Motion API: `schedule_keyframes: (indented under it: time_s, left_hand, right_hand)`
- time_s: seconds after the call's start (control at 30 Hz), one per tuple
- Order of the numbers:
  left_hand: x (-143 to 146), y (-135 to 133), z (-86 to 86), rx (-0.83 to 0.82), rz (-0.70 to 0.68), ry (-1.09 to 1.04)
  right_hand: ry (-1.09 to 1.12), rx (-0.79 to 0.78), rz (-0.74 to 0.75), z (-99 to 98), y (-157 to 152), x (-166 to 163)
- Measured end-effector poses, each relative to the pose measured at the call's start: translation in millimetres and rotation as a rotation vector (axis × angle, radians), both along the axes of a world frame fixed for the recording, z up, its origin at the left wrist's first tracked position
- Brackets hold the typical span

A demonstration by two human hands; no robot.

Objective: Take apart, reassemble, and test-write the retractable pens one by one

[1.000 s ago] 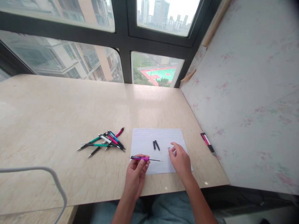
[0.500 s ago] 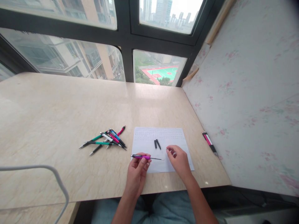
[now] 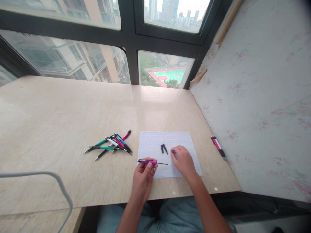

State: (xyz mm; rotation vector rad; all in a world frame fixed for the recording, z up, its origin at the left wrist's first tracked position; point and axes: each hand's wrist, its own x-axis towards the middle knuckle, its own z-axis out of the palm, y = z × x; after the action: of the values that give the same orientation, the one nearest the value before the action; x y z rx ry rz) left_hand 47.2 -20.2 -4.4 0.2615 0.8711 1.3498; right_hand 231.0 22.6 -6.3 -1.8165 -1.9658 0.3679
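My left hand pinches a pink pen barrel with its thin refill sticking out to the right, held level over a white sheet of paper. My right hand hovers over the sheet with fingers pinched on something tiny I cannot make out, close to the refill's tip. Two small black pen parts lie on the paper just beyond the hands.
A pile of several coloured pens lies on the beige table to the left of the paper. Two more pens rest by the wall at the right edge. A grey curved bar crosses the lower left. Windows stand behind.
My right hand has moved left across the paper and closed from spread fingers into a pinch near the refill's tip. The left hand has kept the pink pen still.
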Motion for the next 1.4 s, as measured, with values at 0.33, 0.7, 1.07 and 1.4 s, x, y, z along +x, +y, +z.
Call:
schedule_keyframes:
  time_s: [0.33, 0.7, 1.07, 1.4]
  left_hand:
    - [-0.3, -0.9, -2.4, 0.006, -0.006, -0.007]
    - [0.0, -1.5, -0.2, 0.012, -0.005, -0.001]
    - [-0.3, -1.2, -2.5, 0.016, -0.008, -0.004]
    - [0.7, -0.3, 1.7, 0.004, 0.006, 0.007]
  right_hand:
    - [-0.065, -0.049, 0.054, 12.2, 4.5, -0.3]
    - [-0.019, -0.048, 0.171, 4.0, 22.2, -5.3]
    - [0.119, 0.040, 0.077, 18.4, 11.2, -4.4]
    - [0.049, 0.065, 0.108, 19.7, 7.2, -5.4]
